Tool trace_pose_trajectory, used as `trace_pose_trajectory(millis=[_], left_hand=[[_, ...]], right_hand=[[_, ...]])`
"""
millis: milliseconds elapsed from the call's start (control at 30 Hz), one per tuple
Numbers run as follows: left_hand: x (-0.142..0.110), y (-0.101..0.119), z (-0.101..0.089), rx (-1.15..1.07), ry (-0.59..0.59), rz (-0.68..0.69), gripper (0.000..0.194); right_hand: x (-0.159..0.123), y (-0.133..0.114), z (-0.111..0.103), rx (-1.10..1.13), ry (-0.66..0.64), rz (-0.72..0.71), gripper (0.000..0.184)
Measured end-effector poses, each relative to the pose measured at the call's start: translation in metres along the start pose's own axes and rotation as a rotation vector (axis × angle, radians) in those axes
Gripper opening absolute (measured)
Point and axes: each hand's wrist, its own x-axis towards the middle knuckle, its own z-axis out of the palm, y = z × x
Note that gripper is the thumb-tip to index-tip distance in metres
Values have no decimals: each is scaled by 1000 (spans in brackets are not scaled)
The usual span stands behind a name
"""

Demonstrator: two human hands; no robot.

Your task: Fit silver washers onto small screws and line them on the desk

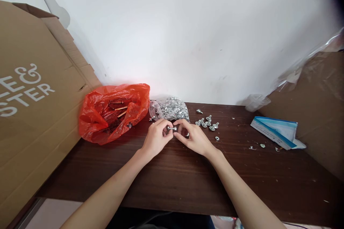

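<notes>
A small silver bolt [172, 128] lies crosswise between the fingertips of both hands, above the dark table. My left hand [158, 136] is closed, thumb and index finger pinching the bolt's left part. From the other side my right hand [195, 138] curls its thumb and index finger around the bolt's right end; fingertip contact there is hard to make out. Just behind the hands sits a clear plastic bag [176, 109] full of small metal fasteners. To the right of it lie several bolts with washers [206, 123], and nearer a single nut [217, 138].
A red plastic bag [115, 114] holding copper-coloured rods and dark pieces stands left. A large cardboard box [40, 114] borders the left side, another box [317, 111] the right. A blue-and-white packet [276, 132], clear plastic cup [256, 102] and scraps lie on the brown table [172, 182].
</notes>
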Motion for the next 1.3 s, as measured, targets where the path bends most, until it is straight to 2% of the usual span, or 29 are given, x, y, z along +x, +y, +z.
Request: trace_pose_trajectory(millis=[133, 267, 367, 600, 733, 900, 1033, 1167, 1300], left_hand=[[0, 1, 0, 11, -5, 6, 11], [0, 1, 0, 10, -10, 12, 11], [0, 1, -1, 9, -8, 10, 11], [0, 2, 0, -4, 5, 17, 12], [1, 4, 0, -67, 10, 41, 11], [1, 7, 2, -210, -1, 33, 24], [2, 7, 3, -375, 7, -76, 25], [5, 3, 5, -573, -4, -284, 21], [7, 2, 5, -756, -49, -447, 30]], right_hand=[[0, -1, 0, -11, 0, -14, 17], [0, -3, -3, -50, 18, 7, 33], [0, -2, -4, -23, 29, 34, 24], [0, -2, 1, -23, 28, -19, 18], [1, -1, 2, -41, 49, 14, 20], [1, 2, 2, -78, 100, 62, 16], [1, 4, 2, -83, 160, 85, 15], [1, 4, 2, -67, 206, 69, 15], [1, 3, 1, -53, 234, 48, 14]])
